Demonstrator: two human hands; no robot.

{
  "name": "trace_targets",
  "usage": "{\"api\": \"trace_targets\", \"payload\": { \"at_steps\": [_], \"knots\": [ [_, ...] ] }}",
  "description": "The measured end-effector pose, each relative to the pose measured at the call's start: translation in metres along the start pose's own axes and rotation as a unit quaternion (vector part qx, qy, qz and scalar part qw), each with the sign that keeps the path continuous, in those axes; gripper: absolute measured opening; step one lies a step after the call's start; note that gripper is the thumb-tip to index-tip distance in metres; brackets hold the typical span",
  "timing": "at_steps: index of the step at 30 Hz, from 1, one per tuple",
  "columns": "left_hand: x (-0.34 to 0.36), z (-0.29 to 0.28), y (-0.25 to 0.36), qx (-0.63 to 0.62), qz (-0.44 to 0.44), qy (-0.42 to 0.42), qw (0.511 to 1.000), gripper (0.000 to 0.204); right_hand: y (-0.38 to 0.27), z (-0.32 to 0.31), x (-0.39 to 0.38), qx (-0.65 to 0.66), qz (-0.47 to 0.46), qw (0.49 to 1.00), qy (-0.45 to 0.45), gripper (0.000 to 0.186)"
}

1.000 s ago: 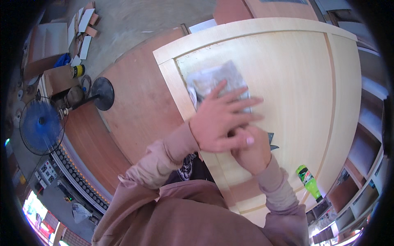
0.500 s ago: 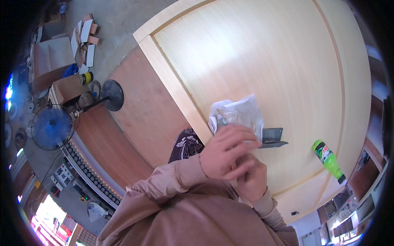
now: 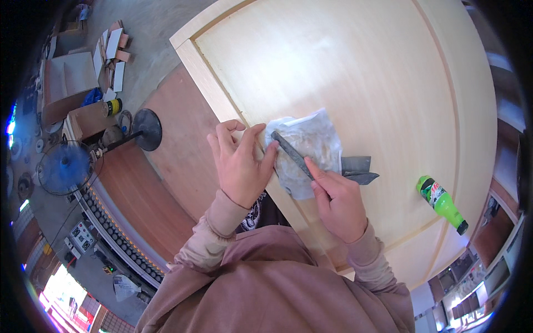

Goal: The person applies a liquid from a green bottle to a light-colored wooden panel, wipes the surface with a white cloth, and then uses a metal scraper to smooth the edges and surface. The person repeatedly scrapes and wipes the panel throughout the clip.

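Head view, and the change is in the hands: half a second ago they overlapped in a blur at the lower centre; now they have separated. The right hand [image 3: 340, 205], just right of the lower centre, is clamped on one end of a dark grey strip [image 3: 291, 154], thumb and index finger along it, the strip slanting toward the upper left across a crumpled white sheet [image 3: 319, 139]. The left hand [image 3: 240, 164], left of centre, has its fingers spread and grips nothing visible; its thumb tip is close to the strip's far end, and whether it touches cannot be told. With the hands parted, the strip shows in full over the sheet, which I take as one hand controlling it while the other is free to steady. The sheet, smeared in places, sits mid-frame on the framed wooden panel [image 3: 377, 83], unmoved, as are the dark grey pieces [image 3: 356, 165] at its right edge and the green bottle [image 3: 442, 204] at the right of the frame. Beyond, a reddish-brown board [image 3: 186, 105] spans left of centre, with a pedestal fan [image 3: 65, 166] at far left and wood offcuts [image 3: 115, 44] at upper left.
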State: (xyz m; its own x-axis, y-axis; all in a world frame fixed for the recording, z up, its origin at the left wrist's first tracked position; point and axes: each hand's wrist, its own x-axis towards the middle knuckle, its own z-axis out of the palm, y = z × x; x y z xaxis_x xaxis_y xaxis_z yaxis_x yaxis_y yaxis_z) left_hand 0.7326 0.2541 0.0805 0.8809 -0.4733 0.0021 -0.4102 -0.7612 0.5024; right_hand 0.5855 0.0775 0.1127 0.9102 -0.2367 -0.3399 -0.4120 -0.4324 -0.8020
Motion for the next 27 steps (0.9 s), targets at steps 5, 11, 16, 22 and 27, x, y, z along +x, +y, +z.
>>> {"api": "trace_targets", "payload": {
  "at_steps": [5, 11, 16, 22, 27],
  "knots": [
    [0.006, 0.011, -0.006, -0.019, -0.007, 0.027, 0.999, 0.011, -0.004, -0.006, 0.002, 0.001, 0.009, 1.000, -0.013, 0.052],
    [0.002, 0.018, -0.009, -0.056, -0.015, 0.052, 0.997, 0.014, -0.005, -0.007, 0.008, 0.017, 0.022, 0.999, -0.029, 0.052],
    [-0.002, 0.015, -0.011, -0.044, 0.083, 0.025, 0.995, 0.022, -0.002, 0.000, 0.016, 0.012, 0.033, 0.998, -0.046, 0.052],
    [-0.021, -0.012, -0.005, -0.010, 0.101, -0.104, 0.989, 0.046, 0.000, -0.004, 0.024, 0.025, -0.002, 0.999, -0.048, 0.052],
    [-0.030, -0.021, 0.000, -0.137, -0.003, -0.210, 0.968, 0.052, -0.004, -0.014, 0.043, -0.023, -0.028, 0.995, -0.090, 0.058]
  ]
}}
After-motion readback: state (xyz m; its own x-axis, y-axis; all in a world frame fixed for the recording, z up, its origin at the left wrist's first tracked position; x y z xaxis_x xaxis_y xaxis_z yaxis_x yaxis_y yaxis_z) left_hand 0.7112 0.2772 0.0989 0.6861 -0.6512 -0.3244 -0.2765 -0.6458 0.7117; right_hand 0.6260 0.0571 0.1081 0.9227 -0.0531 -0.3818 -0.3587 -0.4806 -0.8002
